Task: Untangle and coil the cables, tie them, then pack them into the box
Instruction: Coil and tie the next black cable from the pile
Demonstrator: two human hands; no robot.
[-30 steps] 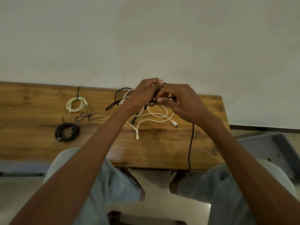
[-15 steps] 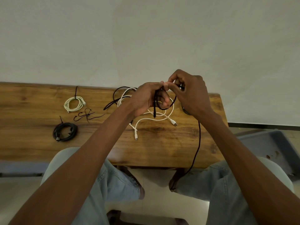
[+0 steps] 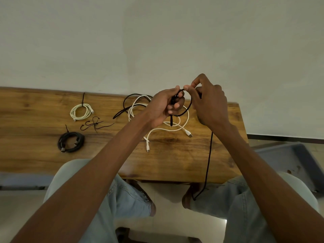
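Above the table's right half, my left hand (image 3: 163, 106) and my right hand (image 3: 208, 104) both grip a black cable (image 3: 209, 160). A loop of it sits in my left hand, its plug end pointing down. The rest of it hangs from my right hand past the table's front edge to my lap. Under my hands lie a loose white cable (image 3: 168, 128) and another loose black cable (image 3: 126, 104), tangled together. At the left lie a tied white coil (image 3: 81, 112) and a tied black coil (image 3: 71, 142).
Loose black ties (image 3: 94, 124) lie between the two coils. The wooden table (image 3: 175, 160) stands against a pale wall. A grey-blue box (image 3: 289, 160) sits low beside the table's right end. My knees are under the front edge.
My right hand has risen and swung over, laying a loop of black cable into my left hand. The hanging part has shifted and grown shorter. The coils at the left have not moved.
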